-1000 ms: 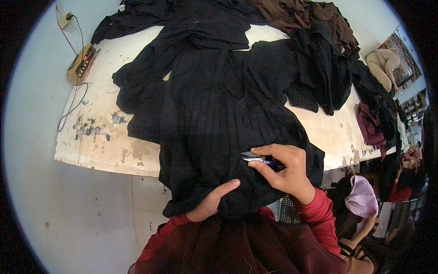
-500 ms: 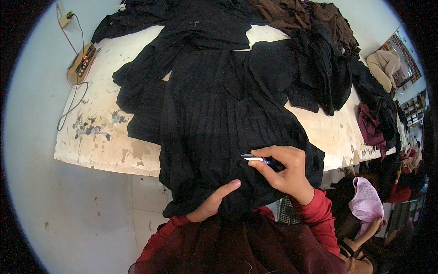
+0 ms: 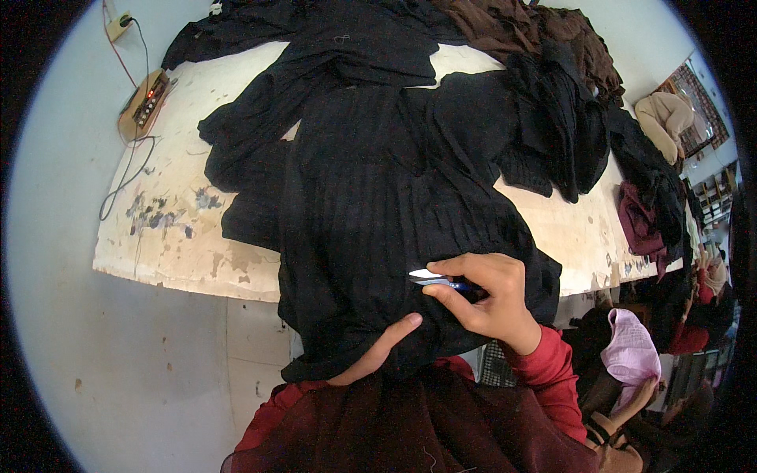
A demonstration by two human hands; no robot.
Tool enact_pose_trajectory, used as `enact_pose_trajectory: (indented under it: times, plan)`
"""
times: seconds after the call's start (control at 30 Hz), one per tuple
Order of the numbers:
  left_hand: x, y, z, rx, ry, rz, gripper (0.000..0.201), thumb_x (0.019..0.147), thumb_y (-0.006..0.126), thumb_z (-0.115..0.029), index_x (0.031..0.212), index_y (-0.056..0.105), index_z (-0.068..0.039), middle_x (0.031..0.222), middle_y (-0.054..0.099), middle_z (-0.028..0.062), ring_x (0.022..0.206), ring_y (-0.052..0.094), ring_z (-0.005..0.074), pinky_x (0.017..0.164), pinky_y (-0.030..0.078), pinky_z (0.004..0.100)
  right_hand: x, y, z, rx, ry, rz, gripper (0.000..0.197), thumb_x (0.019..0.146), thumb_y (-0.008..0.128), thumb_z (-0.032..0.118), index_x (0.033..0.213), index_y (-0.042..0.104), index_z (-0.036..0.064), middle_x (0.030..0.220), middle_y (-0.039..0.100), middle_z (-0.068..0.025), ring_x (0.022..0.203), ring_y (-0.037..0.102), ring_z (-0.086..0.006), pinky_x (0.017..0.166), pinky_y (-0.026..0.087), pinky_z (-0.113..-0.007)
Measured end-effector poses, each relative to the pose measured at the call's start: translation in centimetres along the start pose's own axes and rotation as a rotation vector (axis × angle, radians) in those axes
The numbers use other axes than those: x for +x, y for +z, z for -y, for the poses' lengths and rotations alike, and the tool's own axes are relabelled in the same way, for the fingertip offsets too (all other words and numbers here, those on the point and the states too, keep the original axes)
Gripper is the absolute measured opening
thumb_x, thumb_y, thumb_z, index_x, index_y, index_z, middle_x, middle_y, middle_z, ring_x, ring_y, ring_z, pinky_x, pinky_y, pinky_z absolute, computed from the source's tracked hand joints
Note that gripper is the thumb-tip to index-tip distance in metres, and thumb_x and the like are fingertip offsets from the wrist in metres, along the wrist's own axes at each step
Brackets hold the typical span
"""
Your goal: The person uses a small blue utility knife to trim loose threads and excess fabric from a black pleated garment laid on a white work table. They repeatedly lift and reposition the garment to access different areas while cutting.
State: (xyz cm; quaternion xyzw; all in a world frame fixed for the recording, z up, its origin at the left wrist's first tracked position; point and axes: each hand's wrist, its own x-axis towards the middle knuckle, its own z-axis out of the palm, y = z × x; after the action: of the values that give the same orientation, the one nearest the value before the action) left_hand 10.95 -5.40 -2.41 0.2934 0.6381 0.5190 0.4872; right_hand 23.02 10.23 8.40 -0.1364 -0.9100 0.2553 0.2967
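Observation:
A black pleated garment (image 3: 371, 221) lies spread over the near edge of a worn pale table (image 3: 173, 229) and hangs down toward me. My right hand (image 3: 485, 299) rests on it and pinches small thread snips with a blue handle (image 3: 438, 279), blades pointing left. My left hand (image 3: 378, 351) is mostly under the hanging hem, only the thumb and part of the palm showing, gripping the cloth from beneath.
More black garments (image 3: 355, 47) and brown ones (image 3: 520, 24) are heaped across the far side of the table. A wooden power strip with a cable (image 3: 142, 102) sits at the far left corner. Another person in a pink head covering (image 3: 631, 355) sits low at the right.
The right hand with the snips has shifted very slightly on the fabric. Otherwise nothing has visibly moved.

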Motion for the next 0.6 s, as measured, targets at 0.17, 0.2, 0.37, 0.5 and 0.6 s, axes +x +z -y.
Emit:
enact_pose_trajectory:
  times: [0.17, 0.2, 0.37, 0.5, 0.6]
  plan:
    - [-0.3, -0.2, -0.3, 0.115, -0.049, -0.005, 0.099, 0.082, 0.069, -0.053, 0.146, 0.023, 0.006, 0.15, 0.026, 0.0259, 0.14, 0.028, 0.0383, 0.117, 0.019, 0.0441, 0.4, 0.0, 0.4, -0.036, -0.026, -0.003, 0.017, 0.075, 0.079, 0.02, 0.085, 0.073, 0.0082, 0.077, 0.071, -0.0077, 0.06, 0.068, -0.0228, 0.055, 0.051, -0.03]
    - [-0.3, -0.3, -0.5, 0.152, -0.049, -0.013, 0.099, 0.082, 0.069, -0.054, 0.146, 0.023, 0.005, 0.151, 0.026, 0.026, 0.14, 0.028, 0.0386, 0.117, 0.018, 0.0447, 0.4, 0.0, 0.4, -0.051, -0.031, -0.006, 0.016, 0.075, 0.079, 0.02, 0.084, 0.073, 0.0081, 0.076, 0.071, -0.0078, 0.06, 0.068, -0.0234, 0.055, 0.051, -0.03]
    - [-1.2, -0.5, -3.1, 0.307, 0.049, -0.053, 0.096, 0.083, 0.068, -0.054, 0.146, 0.026, 0.004, 0.15, 0.027, 0.0247, 0.139, 0.029, 0.0382, 0.117, 0.018, 0.0458, -0.3, 0.4, 0.0, 0.291, 0.168, -0.115, 0.024, 0.077, 0.08, 0.017, 0.094, 0.069, 0.0044, 0.083, 0.071, -0.006, 0.069, 0.067, -0.0153, 0.063, 0.051, -0.026]
    - [-2.0, -0.4, -3.5, 0.421, 0.524, -0.211, 0.056, 0.084, 0.075, -0.021, 0.132, 0.052, -0.004, 0.131, 0.055, 0.015, 0.118, 0.054, 0.0257, 0.104, 0.042, 0.0388, -1.3, 1.2, 1.2, 0.595, 0.34, -0.022, 0.024, 0.078, 0.081, 0.016, 0.089, 0.064, 0.0022, 0.082, 0.063, -0.0008, 0.068, 0.054, -0.0054, 0.062, 0.042, -0.021]
    - [-2.4, -0.1, -3.3, 0.333, 0.47, -0.248, 0.053, 0.084, 0.074, -0.018, 0.131, 0.053, -0.003, 0.13, 0.056, 0.014, 0.119, 0.054, 0.0263, 0.103, 0.042, 0.0388, -1.6, 3.7, 1.7, 0.565, 0.489, -0.036, 0.016, 0.082, 0.077, 0.013, 0.082, 0.065, 0.0034, 0.071, 0.057, 0.0049, 0.061, 0.044, -0.0004, 0.055, 0.032, -0.019]
